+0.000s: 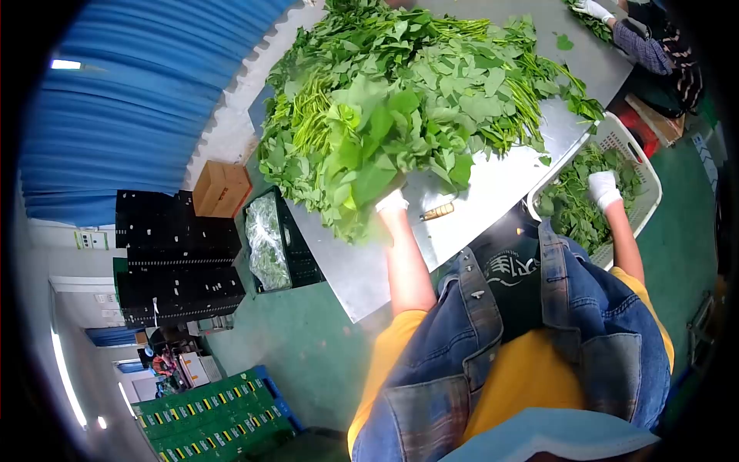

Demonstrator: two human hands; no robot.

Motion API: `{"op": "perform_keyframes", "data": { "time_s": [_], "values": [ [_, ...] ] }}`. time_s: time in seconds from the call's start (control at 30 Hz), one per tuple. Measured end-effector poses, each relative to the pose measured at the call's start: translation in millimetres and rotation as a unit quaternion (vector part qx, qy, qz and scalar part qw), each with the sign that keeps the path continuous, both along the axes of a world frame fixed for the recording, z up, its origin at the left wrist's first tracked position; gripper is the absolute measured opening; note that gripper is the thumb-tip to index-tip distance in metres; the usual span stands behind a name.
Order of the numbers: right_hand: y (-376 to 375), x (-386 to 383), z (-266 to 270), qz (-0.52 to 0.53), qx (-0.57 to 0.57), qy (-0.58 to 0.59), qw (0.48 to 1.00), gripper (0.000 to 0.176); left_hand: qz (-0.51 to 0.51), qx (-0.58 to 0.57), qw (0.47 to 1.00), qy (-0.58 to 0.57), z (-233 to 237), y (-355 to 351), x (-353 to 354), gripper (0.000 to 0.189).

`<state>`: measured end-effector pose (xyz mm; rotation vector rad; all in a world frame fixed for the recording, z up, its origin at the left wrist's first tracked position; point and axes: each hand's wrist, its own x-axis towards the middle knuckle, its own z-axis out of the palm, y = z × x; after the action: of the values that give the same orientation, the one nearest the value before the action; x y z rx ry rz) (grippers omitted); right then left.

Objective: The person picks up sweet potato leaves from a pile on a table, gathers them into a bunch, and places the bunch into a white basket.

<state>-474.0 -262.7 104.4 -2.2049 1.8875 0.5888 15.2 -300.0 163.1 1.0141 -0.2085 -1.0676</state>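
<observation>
A big heap of leafy green stems [462,85] covers much of the metal table [323,262]. My left hand [393,202], in a white glove, is closed at the near edge of the heap on a bunch of leafy greens [362,169]; these leaves are blurred and hide the fingertips. Beside that hand, a knife with a tan handle [437,212] lies on the tabletop. My right hand [603,190], also gloved, is down inside a white plastic basket [651,192], against the loose greens [573,204]. Its fingers look curled, and whatever they hold is hidden.
Another person's gloved hand [594,9] touches greens at the far table end. Left of the table stand a dark crate [304,258] with plastic-wrapped greens, black crates [181,254] and a cardboard box [222,189]. Green crates [208,416] are stacked lower left.
</observation>
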Motion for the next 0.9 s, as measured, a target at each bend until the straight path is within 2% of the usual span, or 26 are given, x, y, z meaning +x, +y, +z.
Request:
{"op": "perform_keyframes", "data": {
  "time_s": [0.03, 0.07, 0.13, 0.17, 0.23, 0.3, 0.37, 0.43, 0.5, 0.57, 0.67, 0.73, 0.77, 0.83, 0.9],
  "values": [
    [-0.5, -13.0, -6.6, -0.038, -0.047, -0.214, 0.975, 0.023, -0.001, -0.002, 1.0, 0.0, 1.9, -3.7, -1.8, 0.016],
    [-4.1, -8.5, -3.4, -0.037, -0.047, -0.216, 0.974, 0.023, -0.001, -0.003, 1.0, -0.002, 1.6, -4.0, -4.6, 0.016],
    [-0.7, 14.6, 1.8, -0.045, -0.135, -0.352, 0.925, 0.019, -0.007, 0.004, 1.0, -0.008, 2.3, -3.7, -5.9, 0.017],
    [-3.0, 22.6, 1.6, -0.038, -0.159, -0.282, 0.945, 0.019, -0.011, 0.004, 1.0, -0.01, 2.7, -5.5, -8.0, 0.017],
    [-5.4, 32.7, 5.6, -0.049, -0.188, -0.22, 0.956, 0.02, -0.018, 0.007, 1.0, -0.011, 2.5, -8.7, -13.3, 0.017],
    [-7.1, 43.5, 21.0, -0.067, -0.171, -0.27, 0.945, 0.021, -0.026, 0.004, 1.0, -0.012, 2.8, -12.7, -19.2, 0.017],
    [-5.1, 60.0, 42.3, -0.061, -0.186, -0.398, 0.896, 0.025, -0.031, 0.004, 0.999, -0.013, 3.2, -17.5, -24.0, 0.017],
    [-6.7, 81.6, 84.8, -0.087, -0.035, -0.539, 0.837, 0.024, -0.039, 0.005, 0.999, -0.013, 3.5, -19.9, -28.1, 0.017],
    [-10.4, 105.0, 93.3, -0.039, 0.055, -0.681, 0.729, 0.023, -0.048, 0.004, 0.999, -0.014, 5.4, -23.3, -35.9, 0.017],
    [-18.5, 130.8, 112.6, -0.043, 0.049, -0.702, 0.71, 0.026, -0.056, 0.004, 0.998, -0.015, 6.8, -26.7, -42.3, 0.018],
    [-38.3, 155.2, 128.7, -0.109, 0.073, -0.723, 0.678, 0.031, -0.067, 0.006, 0.998, -0.016, 6.0, -29.0, -48.8, 0.018],
    [-46.8, 167.1, 133.2, -0.133, 0.172, -0.764, 0.608, 0.025, -0.074, 0.007, 0.997, -0.017, 6.0, -30.4, -52.2, 0.018],
    [-49.0, 177.2, 134.0, -0.186, 0.199, -0.749, 0.604, 0.023, -0.075, 0.006, 0.997, -0.016, 6.4, -30.1, -53.6, 0.018],
    [-45.9, 178.9, 127.7, -0.161, 0.179, -0.807, 0.539, 0.024, -0.078, 0.007, 0.997, -0.017, 7.4, -29.2, -54.3, 0.018],
    [-36.8, 156.0, 128.7, 0.063, -0.024, -0.801, 0.594, 0.022, -0.076, 0.005, 0.997, -0.013, 7.3, -27.5, -53.3, 0.018]
  ]
}}
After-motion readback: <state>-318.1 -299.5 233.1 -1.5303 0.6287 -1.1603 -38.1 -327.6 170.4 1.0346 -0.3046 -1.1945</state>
